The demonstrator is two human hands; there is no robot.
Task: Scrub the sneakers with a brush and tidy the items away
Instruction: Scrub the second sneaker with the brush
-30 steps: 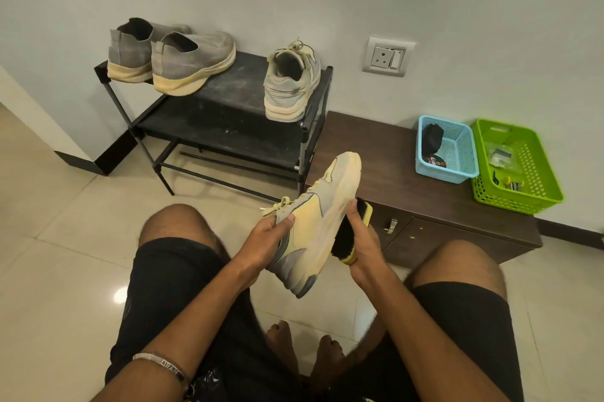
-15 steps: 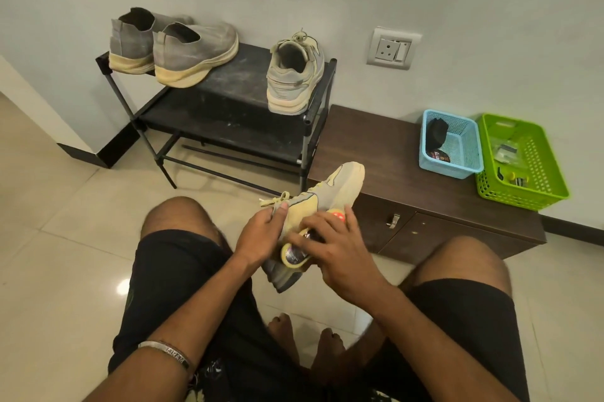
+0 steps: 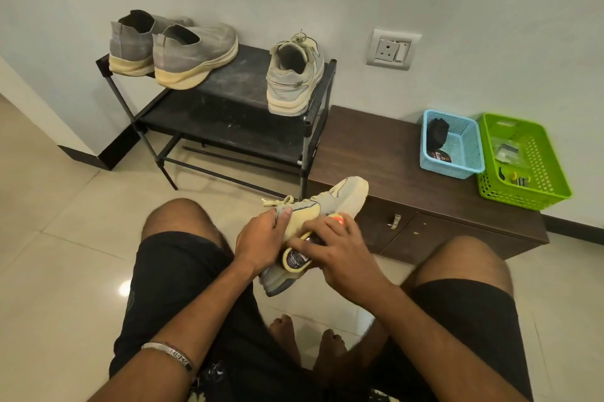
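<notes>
I see bare shelf top (image 3: 242, 74) between the grey pair (image 3: 176, 52) and the lone sneaker (image 3: 294, 81), open to reach. Cabinet top (image 3: 376, 153) bare left of blue basket (image 3: 457, 169); green basket (image 3: 536, 195) touching it, blocks the right end. Knees flank the floor gap.

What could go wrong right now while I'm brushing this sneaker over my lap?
1. The sneaker is held in mid-air by the left hand alone near its collar, so brush pressure from the right hand might twist it loose.
2. The brush is worked above bare feet, so loosened dirt would likely land there and on the tiled floor.
3. The loose lace dangles near the bristles and may snag.
</notes>
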